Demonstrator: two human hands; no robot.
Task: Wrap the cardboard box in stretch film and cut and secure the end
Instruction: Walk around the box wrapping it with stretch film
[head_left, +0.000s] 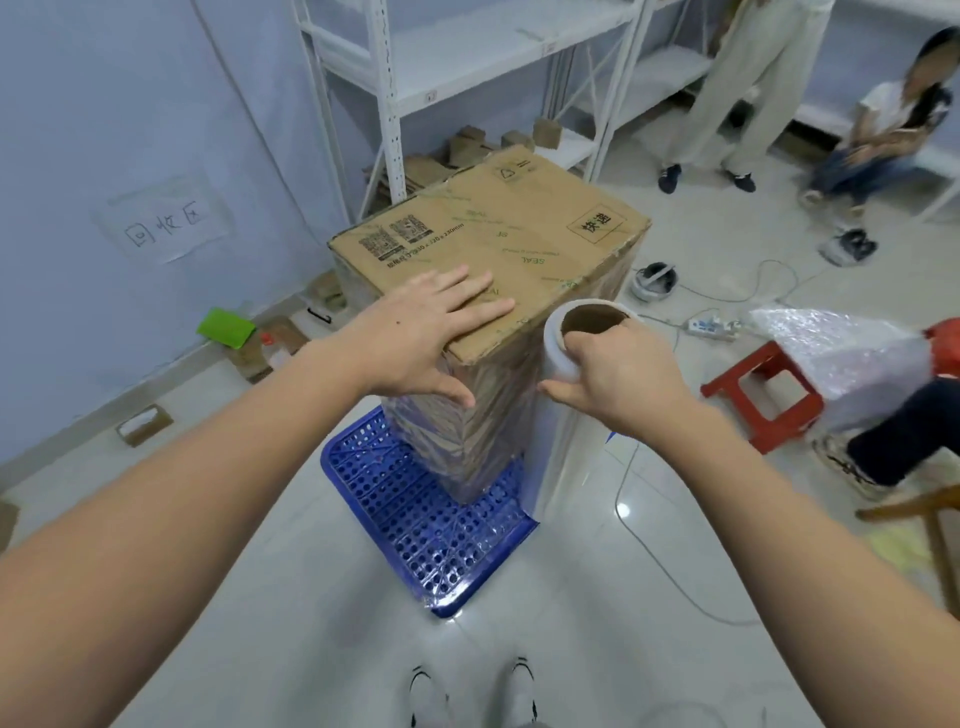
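The fingers of the left hand (415, 332) lie straight and flat on the top of the cardboard box (493, 244). The right hand (618, 379) grips the film roll (561, 364), upright beside the box corner. The box stands on a blue tray (415, 525).

Box (498, 228) on pallet (415, 519) — roll (561, 415) right.

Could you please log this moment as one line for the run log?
left hand: flat on box top | right hand: grips film roll beside box | box sides: wrapped | box: on blue tray
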